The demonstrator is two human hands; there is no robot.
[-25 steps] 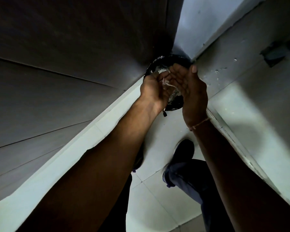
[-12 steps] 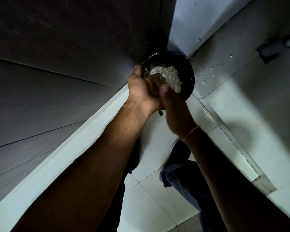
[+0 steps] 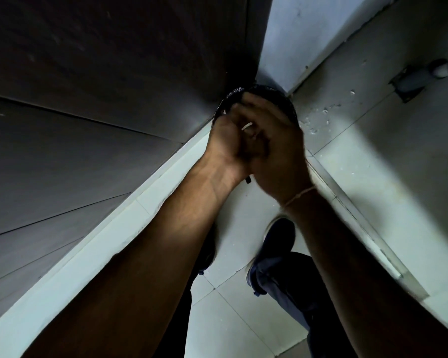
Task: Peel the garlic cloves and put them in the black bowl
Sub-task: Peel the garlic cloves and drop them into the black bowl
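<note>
My hands: left hand (image 3: 226, 143) and right hand (image 3: 277, 148) pressed together, fingers curled round a pale scrap (image 3: 246, 126).
Black bowl (image 3: 233, 95): beneath my hands, mostly hidden.

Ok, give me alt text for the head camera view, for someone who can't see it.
Two bare hands, the left hand and right hand, are pressed together over a black bowl in a floor corner, a pale sliver showing between the fingers. A dark shoe rests on the pale tiles below.
</note>
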